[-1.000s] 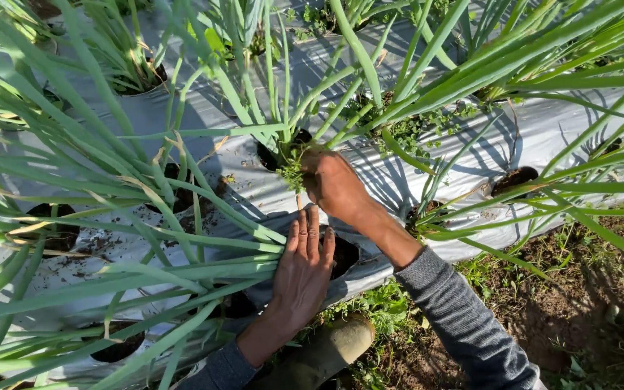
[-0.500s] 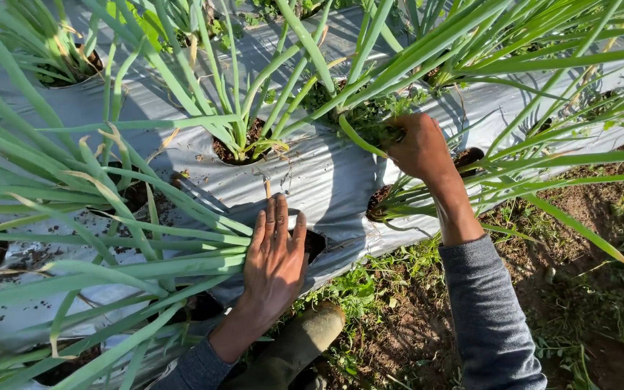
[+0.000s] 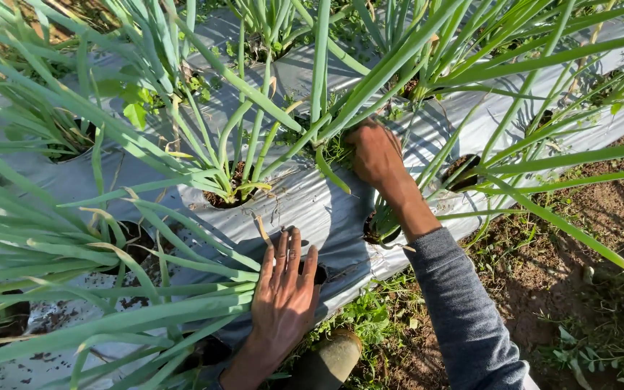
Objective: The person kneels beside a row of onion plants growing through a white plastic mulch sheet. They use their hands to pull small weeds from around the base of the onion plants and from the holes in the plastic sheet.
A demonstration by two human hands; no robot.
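Nearest the camera, a boot (image 3: pixel 330 357) stands among low weeds at the bed's edge, and just above it the left hand (image 3: pixel 283 292) lies flat and spread wide on the silver plastic sheet (image 3: pixel 312 206), fingers pointing up the bed, holding nothing and pressing aside a bundle of long onion leaves (image 3: pixel 110 318) that sweep in from the left. Farther on, the right hand (image 3: pixel 375 153), reaching out of a grey sleeve (image 3: pixel 464 318), is closed round a small tuft of weeds (image 3: pixel 335 148) at the base of an onion plant, where the stalks come out of a hole in the sheet. The tuft is short, leafy and bright green, tangled close against the thicker onion stalks. As I judge it, a hard tug here could tear the thin sheet at the hole's rim or drag an onion stalk out along with the weeds, since they grow so tightly together. Beyond, more onion clumps (image 3: pixel 269 29) stand in rows of holes.
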